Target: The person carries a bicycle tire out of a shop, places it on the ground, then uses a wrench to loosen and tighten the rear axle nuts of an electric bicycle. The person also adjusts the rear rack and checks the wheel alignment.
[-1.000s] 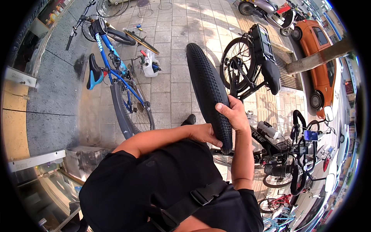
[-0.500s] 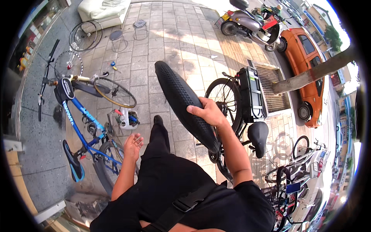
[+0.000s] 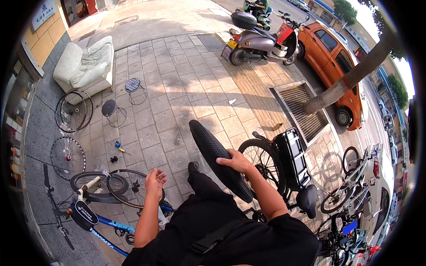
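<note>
Gripping the tyre [image 3: 214, 150] with my right hand [image 3: 239, 162], I hold my left hand [image 3: 155, 181] released near the wheel [image 3: 134, 188]; sofa [image 3: 86, 66] at ten o'clock, car [image 3: 330, 48] at two.

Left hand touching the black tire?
Apart. The head view shows a plain gap: bare paving is visible between the left hand and the black tire.

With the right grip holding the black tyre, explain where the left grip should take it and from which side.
The black tyre is probably best taken by its far end, from the person's left: it appears nearly edge-on, that end unheld, its left edge facing the open left grip. The right grip covers the middle.
</note>
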Demonstrator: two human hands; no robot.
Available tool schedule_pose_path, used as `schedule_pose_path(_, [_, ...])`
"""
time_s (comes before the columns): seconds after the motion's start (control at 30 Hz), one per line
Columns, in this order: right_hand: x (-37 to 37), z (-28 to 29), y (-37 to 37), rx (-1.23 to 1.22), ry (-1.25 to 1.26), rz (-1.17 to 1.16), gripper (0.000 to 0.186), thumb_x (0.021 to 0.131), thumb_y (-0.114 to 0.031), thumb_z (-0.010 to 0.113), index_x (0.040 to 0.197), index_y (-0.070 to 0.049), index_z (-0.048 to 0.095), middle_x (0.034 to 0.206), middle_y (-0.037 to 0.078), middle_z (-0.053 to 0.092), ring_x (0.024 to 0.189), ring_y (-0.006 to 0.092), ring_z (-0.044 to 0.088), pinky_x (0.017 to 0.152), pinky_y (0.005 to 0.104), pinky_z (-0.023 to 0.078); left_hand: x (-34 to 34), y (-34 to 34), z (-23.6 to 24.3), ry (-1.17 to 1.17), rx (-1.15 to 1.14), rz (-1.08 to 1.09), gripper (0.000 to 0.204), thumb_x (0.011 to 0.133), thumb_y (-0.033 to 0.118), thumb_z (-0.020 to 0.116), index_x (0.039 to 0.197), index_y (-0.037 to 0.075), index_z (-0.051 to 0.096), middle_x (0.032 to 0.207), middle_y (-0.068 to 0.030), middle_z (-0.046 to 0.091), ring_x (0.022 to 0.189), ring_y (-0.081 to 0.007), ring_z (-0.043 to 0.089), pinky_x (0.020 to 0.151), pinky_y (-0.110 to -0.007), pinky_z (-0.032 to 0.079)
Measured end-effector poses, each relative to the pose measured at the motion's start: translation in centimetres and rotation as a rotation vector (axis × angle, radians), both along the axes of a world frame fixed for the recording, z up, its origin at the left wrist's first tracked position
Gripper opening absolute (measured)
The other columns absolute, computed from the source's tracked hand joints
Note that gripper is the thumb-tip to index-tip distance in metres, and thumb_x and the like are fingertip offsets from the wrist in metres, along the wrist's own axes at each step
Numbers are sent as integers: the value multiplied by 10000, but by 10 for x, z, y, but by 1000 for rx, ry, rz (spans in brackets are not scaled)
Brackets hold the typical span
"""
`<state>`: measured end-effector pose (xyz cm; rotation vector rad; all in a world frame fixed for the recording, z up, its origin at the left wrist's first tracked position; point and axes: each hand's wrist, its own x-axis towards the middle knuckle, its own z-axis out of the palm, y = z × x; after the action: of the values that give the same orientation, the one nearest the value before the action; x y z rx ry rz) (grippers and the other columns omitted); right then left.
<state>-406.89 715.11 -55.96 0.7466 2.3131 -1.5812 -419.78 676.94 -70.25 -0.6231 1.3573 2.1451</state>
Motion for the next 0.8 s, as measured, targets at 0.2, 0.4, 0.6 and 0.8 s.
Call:
schedule_pose_path(0.2, [-120,-72,44,-11,-156,-109,756,801,-547,816,1204,80,688,1070,223,739,988,280,720,896,397,549,-169,49,-25,-38,26,-62,244,1001,318,661,1140,128,597,1065,-51,699,925,-237,700,760,-398,557])
schedule_pose_path(0.4, [-204,-188,84,-55,-274,-271,660,855,-429,812,1220,98,656,1048,186,733,928,237,719,814,372,575,-321,46,-55,-143,-170,9,281,994,338,683,1166,137,588,1087,-50,695,928,-226,697,744,-389,558])
schedule_pose_path(0.6, [-282,-209,109,-39,-310,-352,631,871,-428,802,1217,83,667,1076,174,724,967,216,679,874,351,537,-473,24,-79,-254,-448,23,321,996,364,680,1218,152,588,1099,-33,685,922,-215,691,724,-388,555])
schedule_pose_path(0.8, [-360,-202,128,-134,-383,-540,611,887,-420,784,1211,85,669,1083,182,724,980,240,677,891,373,528,-626,32,-115,-248,-657,-152,481,946,418,744,1284,123,573,1102,-56,683,941,-215,686,745,-384,560])
